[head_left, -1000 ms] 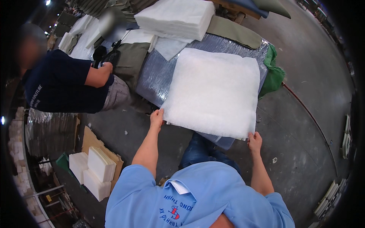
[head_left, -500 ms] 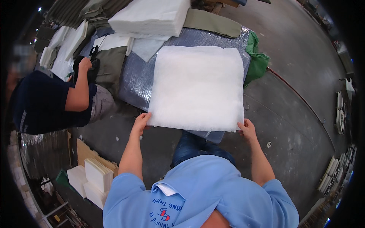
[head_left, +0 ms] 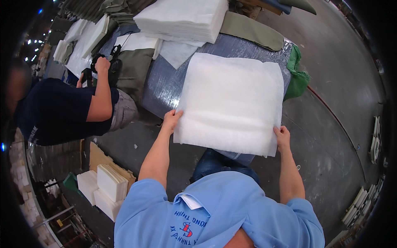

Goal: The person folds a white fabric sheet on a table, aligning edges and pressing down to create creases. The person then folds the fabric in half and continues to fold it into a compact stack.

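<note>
A large square sheet of white fluffy padding (head_left: 233, 103) lies over the near end of a silver-grey covered table (head_left: 165, 89). My left hand (head_left: 170, 118) grips its near left corner and my right hand (head_left: 282, 135) grips its near right corner. The sheet's near edge hangs past the table toward me. Farther back on the table rests a thick stack of the same white padding (head_left: 182, 18).
A person in a dark shirt (head_left: 58, 111) stands at the left, one hand (head_left: 102, 65) on a black tool. Olive fabric pieces (head_left: 134, 68) and a green cloth (head_left: 295, 76) lie on the table. Stacked white blocks (head_left: 105, 190) sit on the floor at lower left.
The padding sheet has slid toward me over the table while both hands keep hold of its corners. The person at the left has reached an arm up onto the table.
</note>
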